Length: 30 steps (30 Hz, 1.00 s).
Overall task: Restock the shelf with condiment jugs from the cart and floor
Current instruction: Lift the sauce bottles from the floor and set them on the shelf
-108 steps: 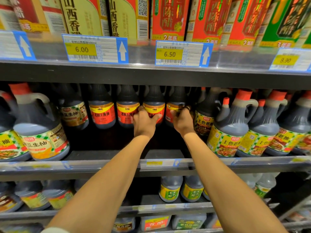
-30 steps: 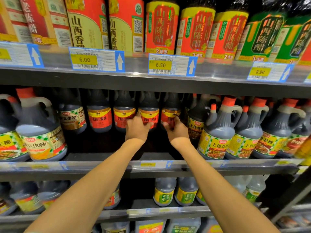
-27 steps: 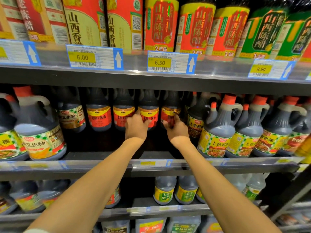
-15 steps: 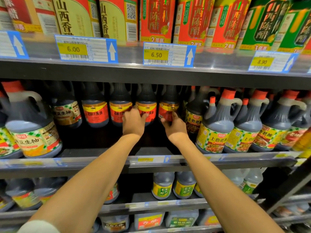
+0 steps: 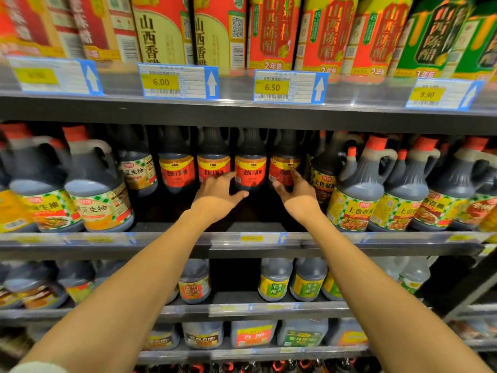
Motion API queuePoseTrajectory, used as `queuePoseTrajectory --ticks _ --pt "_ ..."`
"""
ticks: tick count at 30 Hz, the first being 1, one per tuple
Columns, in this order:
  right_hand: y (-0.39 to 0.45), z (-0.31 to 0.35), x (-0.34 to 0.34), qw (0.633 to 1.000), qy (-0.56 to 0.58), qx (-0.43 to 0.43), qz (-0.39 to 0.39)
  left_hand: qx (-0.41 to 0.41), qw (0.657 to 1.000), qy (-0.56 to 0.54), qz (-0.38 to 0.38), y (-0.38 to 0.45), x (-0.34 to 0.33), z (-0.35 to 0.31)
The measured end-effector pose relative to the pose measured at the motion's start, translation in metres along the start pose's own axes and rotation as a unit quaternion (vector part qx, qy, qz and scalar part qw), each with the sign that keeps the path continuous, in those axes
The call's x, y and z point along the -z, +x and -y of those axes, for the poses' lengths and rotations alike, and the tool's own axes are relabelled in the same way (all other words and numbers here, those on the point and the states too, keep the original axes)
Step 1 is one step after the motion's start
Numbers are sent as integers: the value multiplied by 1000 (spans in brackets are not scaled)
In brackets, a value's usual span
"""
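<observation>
reaching left hand and right hand to red-labelled jugs, shelf front bare

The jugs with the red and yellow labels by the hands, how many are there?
4, side by side deep on the middle shelf: one far left, one behind the left hand, one between hands, one at the right hand. More may hide behind.

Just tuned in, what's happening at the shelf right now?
A person is reaching both bare arms into the middle shelf, working on a row of four red-labelled dark jugs set back from the edge. The left hand is open, fingers against the second jug and thumb under the third jug. The right hand touches the label of the fourth jug. Neither hand is closed around a jug. The spot in front of that row is bare.
</observation>
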State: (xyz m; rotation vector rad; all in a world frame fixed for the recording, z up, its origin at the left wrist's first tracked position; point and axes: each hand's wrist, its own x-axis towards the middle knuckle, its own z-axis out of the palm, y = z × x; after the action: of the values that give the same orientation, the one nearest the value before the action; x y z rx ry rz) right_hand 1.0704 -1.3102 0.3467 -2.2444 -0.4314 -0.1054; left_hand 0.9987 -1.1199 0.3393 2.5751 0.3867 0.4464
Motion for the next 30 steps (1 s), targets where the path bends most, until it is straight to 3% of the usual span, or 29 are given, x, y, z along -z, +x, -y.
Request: queuePoseTrajectory --ticks 3,8,18,22,30 --pt "-24 6 7 1000 14 11 6 -11 999 10 30 -24 18 5" --pt "-66 15 21 997 -68 8 47 -90 995 50 6 -71 52 10" --pt "-208 34 14 984 -158 30 70 -166 970 163 76 -194 99 55" --pt "-274 29 1 987 -125 1 104 -184 959 198 86 -250 95 84" --pt "-369 -23 -28 973 -164 -20 162 -180 950 213 141 -336 48 143"
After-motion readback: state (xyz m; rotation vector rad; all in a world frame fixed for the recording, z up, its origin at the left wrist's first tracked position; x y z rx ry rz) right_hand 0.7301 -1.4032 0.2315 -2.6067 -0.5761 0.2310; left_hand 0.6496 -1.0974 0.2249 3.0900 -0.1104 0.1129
